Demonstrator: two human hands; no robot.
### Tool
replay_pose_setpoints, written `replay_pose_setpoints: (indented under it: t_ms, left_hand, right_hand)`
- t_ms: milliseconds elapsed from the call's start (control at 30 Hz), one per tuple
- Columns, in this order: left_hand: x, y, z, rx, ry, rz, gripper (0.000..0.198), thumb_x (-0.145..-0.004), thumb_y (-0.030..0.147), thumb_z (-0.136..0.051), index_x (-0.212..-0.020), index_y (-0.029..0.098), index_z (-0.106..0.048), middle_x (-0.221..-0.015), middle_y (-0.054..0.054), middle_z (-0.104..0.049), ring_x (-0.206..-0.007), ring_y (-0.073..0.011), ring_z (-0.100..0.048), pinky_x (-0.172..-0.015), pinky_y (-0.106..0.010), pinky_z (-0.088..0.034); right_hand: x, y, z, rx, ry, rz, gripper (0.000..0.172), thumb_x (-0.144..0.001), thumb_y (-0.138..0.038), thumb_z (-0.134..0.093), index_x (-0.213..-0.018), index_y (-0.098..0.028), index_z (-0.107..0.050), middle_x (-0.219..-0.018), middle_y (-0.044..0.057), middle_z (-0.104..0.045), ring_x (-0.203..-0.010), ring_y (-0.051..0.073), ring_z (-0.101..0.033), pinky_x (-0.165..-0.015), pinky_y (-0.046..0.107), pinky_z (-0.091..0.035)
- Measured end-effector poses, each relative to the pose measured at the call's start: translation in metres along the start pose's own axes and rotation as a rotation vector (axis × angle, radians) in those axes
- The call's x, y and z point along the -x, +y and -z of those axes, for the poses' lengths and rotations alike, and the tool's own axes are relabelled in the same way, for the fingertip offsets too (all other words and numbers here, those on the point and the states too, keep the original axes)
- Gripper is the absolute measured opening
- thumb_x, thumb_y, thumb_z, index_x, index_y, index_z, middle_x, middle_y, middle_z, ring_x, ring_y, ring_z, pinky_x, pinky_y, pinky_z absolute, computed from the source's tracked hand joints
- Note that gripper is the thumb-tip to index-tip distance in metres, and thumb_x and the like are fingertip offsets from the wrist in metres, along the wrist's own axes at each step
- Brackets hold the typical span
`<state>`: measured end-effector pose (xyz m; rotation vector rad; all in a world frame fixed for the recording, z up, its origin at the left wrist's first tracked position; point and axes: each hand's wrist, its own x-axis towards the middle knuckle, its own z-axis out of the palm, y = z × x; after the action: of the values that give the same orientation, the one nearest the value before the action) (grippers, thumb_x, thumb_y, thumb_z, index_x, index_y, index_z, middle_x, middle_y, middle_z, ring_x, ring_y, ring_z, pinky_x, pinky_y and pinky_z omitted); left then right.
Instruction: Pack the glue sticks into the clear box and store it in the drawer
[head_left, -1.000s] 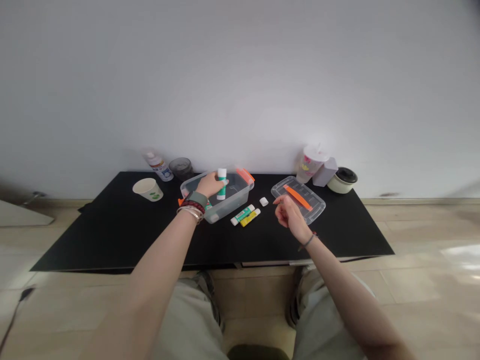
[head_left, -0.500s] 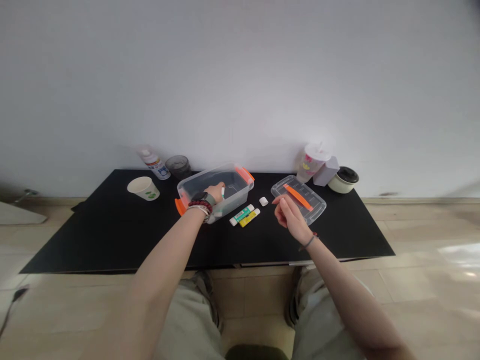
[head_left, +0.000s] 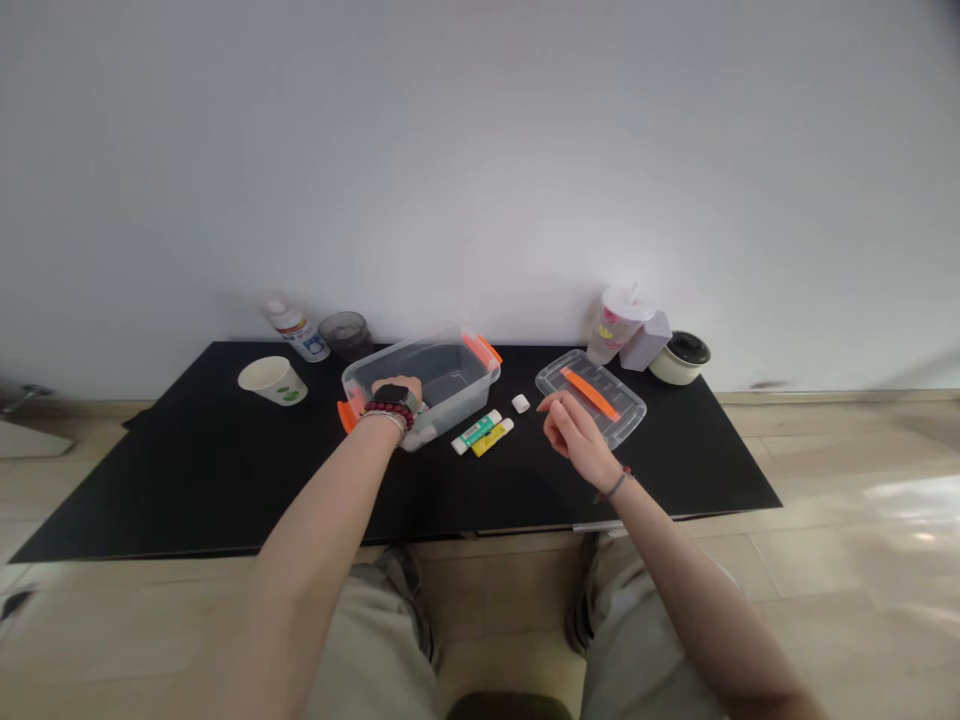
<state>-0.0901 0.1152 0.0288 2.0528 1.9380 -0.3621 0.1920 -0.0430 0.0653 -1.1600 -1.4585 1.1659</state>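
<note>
My left hand (head_left: 397, 385), with a watch on its wrist, reaches into a clear plastic box (head_left: 474, 400) with orange latches. Its fingers look curled but are mostly hidden behind the wrist. A bit of something white shows beside the hand, too small to name. My right hand (head_left: 576, 438) hovers over the near left edge of a clear lid (head_left: 630, 408) with an orange handle. Its fingers are loosely curled, with nothing seen in them. Between the hands lie a green-and-white stick (head_left: 477, 432), a yellow-and-white stick (head_left: 493, 437) and a small white rounded block (head_left: 520, 403).
On the black table (head_left: 225, 470), a paper cup (head_left: 279, 384), a white spray bottle (head_left: 298, 332) and a dark glass (head_left: 346, 337) stand left. Back right are a lidded straw cup (head_left: 615, 325), a white box (head_left: 646, 343) and a cream pot (head_left: 676, 365). A wall rises behind.
My left hand has moved left and deeper inside the box; the white-and-green thing that showed by its fingers is now mostly hidden. My right hand has barely moved. The view has shifted slightly.
</note>
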Motion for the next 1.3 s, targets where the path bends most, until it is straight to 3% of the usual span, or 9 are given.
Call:
replay_pose_setpoints:
  t_ms: [167, 300, 400, 500, 633, 833, 1033, 1133, 1300]
  left_hand:
    - [0.002, 0.004, 0.005, -0.094, -0.020, 0.024, 0.049, -0.066, 0.028, -0.075, -0.113, 0.012, -0.071, -0.111, -0.025, -0.070, -0.103, -0.0396, -0.066, -0.082, -0.044, -0.052]
    - [0.017, 0.014, 0.021, -0.100, 0.069, 0.007, 0.048, -0.081, 0.029, -0.062, -0.128, 0.018, -0.061, -0.125, -0.019, -0.065, -0.110, -0.0350, -0.063, -0.085, -0.041, -0.050]
    - [0.048, 0.033, 0.028, -0.017, 0.353, -0.048, 0.039, -0.095, 0.032, -0.042, -0.131, 0.023, -0.055, -0.128, -0.013, -0.063, -0.111, -0.0283, -0.062, -0.085, -0.036, -0.048]
    - [0.087, 0.062, 0.012, 0.095, 0.595, -0.209, 0.033, -0.099, 0.032, -0.036, -0.122, 0.023, -0.059, -0.118, -0.009, -0.064, -0.102, -0.0226, -0.062, -0.079, -0.030, -0.047]
    - [0.114, 0.095, -0.040, 0.013, 0.417, -0.416, 0.026, -0.098, 0.027, -0.043, -0.114, 0.022, -0.062, -0.110, -0.008, -0.062, -0.095, -0.0211, -0.062, -0.068, -0.028, -0.046]
    - [0.106, 0.107, -0.083, -0.087, 0.323, -0.372, 0.026, -0.094, 0.024, -0.050, -0.117, 0.017, -0.060, -0.117, -0.012, -0.058, -0.101, -0.0261, -0.060, -0.068, -0.033, -0.050]
    - [0.103, 0.111, -0.089, -0.110, 0.313, -0.330, 0.025, -0.093, 0.026, -0.054, -0.114, 0.016, -0.061, -0.119, -0.014, -0.058, -0.103, -0.0274, -0.059, -0.071, -0.035, -0.052]
    - [0.107, 0.113, -0.093, -0.103, 0.340, -0.329, 0.024, -0.091, 0.026, -0.055, -0.110, 0.013, -0.062, -0.115, -0.016, -0.059, -0.105, -0.0294, -0.058, -0.075, -0.038, -0.051]
    - [0.119, 0.111, -0.099, -0.053, 0.353, -0.344, 0.020, -0.089, 0.025, -0.056, -0.103, 0.013, -0.063, -0.110, -0.018, -0.061, -0.107, -0.0329, -0.056, -0.082, -0.043, -0.048]
  right_hand:
    - [0.000, -0.001, 0.000, 0.012, -0.007, 0.003, 0.039, -0.096, -0.057, -0.039, -0.096, -0.021, -0.051, -0.060, -0.007, -0.043, -0.048, 0.008, -0.037, -0.043, 0.021, -0.026]
    - [0.000, 0.000, 0.003, 0.016, -0.007, 0.006, 0.038, -0.097, -0.056, -0.040, -0.096, -0.020, -0.051, -0.059, -0.007, -0.043, -0.048, 0.007, -0.037, -0.043, 0.021, -0.025]
    - [-0.001, 0.001, 0.003, 0.005, 0.005, 0.014, 0.037, -0.097, -0.055, -0.040, -0.095, -0.020, -0.051, -0.059, -0.007, -0.043, -0.048, 0.007, -0.037, -0.043, 0.020, -0.025]
    - [-0.004, 0.001, 0.003, 0.006, 0.037, 0.027, 0.036, -0.096, -0.055, -0.041, -0.093, -0.020, -0.052, -0.059, -0.007, -0.042, -0.047, 0.007, -0.036, -0.044, 0.021, -0.026]
    - [-0.012, 0.004, 0.012, 0.074, 0.134, 0.044, 0.038, -0.096, -0.056, -0.039, -0.089, -0.021, -0.052, -0.057, -0.007, -0.041, -0.047, 0.009, -0.037, -0.045, 0.022, -0.029]
    - [-0.025, 0.013, 0.054, 0.549, 0.407, -0.017, 0.036, -0.093, -0.055, -0.045, -0.085, -0.022, -0.055, -0.064, -0.003, -0.055, -0.056, 0.013, -0.049, -0.056, 0.025, -0.037]
    - [-0.029, 0.042, 0.059, 1.111, 0.185, -0.200, 0.026, -0.094, -0.037, -0.047, -0.109, -0.021, -0.061, -0.094, 0.007, -0.068, -0.084, 0.022, -0.062, -0.067, 0.029, -0.043]
    - [-0.032, 0.062, 0.048, 1.295, 0.016, -0.162, 0.029, -0.095, -0.030, -0.046, -0.117, -0.020, -0.062, -0.116, 0.011, -0.062, -0.107, 0.024, -0.058, -0.078, 0.031, -0.046]
    - [-0.036, 0.083, 0.034, 1.419, -0.128, -0.148, 0.026, -0.096, -0.028, -0.048, -0.116, -0.020, -0.062, -0.121, 0.014, -0.058, -0.114, 0.027, -0.052, -0.078, 0.032, -0.049]
